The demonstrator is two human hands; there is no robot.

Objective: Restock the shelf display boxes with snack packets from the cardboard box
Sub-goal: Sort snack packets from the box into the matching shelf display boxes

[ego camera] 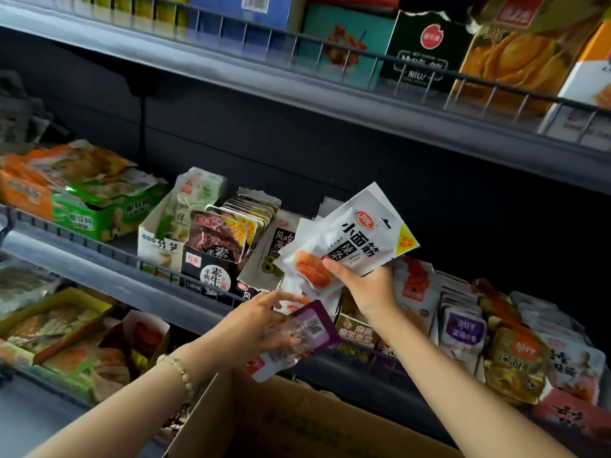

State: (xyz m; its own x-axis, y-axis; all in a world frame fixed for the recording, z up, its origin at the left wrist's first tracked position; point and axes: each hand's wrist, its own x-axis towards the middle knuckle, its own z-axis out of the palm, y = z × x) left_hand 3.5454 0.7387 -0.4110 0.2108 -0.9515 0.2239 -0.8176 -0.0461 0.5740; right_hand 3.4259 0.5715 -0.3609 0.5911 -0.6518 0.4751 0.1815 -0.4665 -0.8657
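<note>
My right hand (365, 287) grips a small stack of white snack packets (355, 241) with black lettering, held up in front of the middle shelf. My left hand (264, 325) holds a purple-and-white packet (302, 338) lower down, with its forefinger stretched toward the shelf edge. The open cardboard box (297, 421) sits at the bottom of the view under both forearms. Display boxes (211, 259) of packets line the middle shelf just behind my hands.
Wire rails run along each shelf front (99, 249). Green and orange boxes (89, 209) sit at the left, purple and yellow packets (496, 342) at the right. The top shelf (426, 51) carries tall cartons. A lower shelf at the left holds more packets (66, 332).
</note>
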